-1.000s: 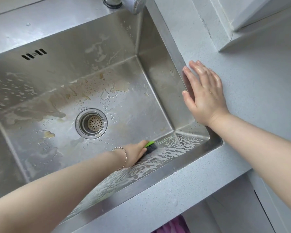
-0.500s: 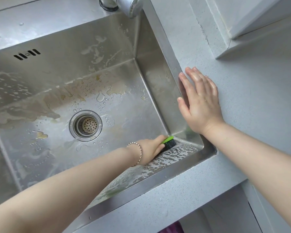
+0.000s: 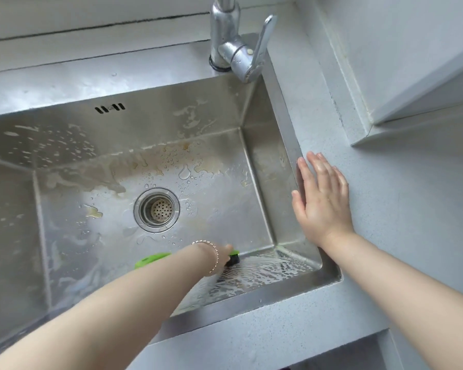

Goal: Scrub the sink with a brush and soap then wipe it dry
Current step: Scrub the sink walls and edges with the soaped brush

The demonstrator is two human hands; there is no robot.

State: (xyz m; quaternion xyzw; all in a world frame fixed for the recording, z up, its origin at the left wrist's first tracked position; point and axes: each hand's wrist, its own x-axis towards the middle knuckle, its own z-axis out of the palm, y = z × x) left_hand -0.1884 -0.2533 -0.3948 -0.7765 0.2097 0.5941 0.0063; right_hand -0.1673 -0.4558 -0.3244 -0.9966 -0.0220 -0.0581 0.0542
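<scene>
The left grip [image 3: 222,255] is clasping the green brush [image 3: 152,259], pressing its black bristles where the floor of the sink [image 3: 171,121] meets its soapy near wall, while the right grip [image 3: 322,198] is lying flat, fingers straight, on the table [image 3: 398,222] at the sink's right rim.

Grey speckled countertop [image 3: 412,222], pale wall [image 3: 91,9]

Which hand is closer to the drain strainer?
Left. The left hand grips the green brush inside the sink, front-right of the drain strainer; the right hand lies flat on the countertop by its right rim.
</scene>
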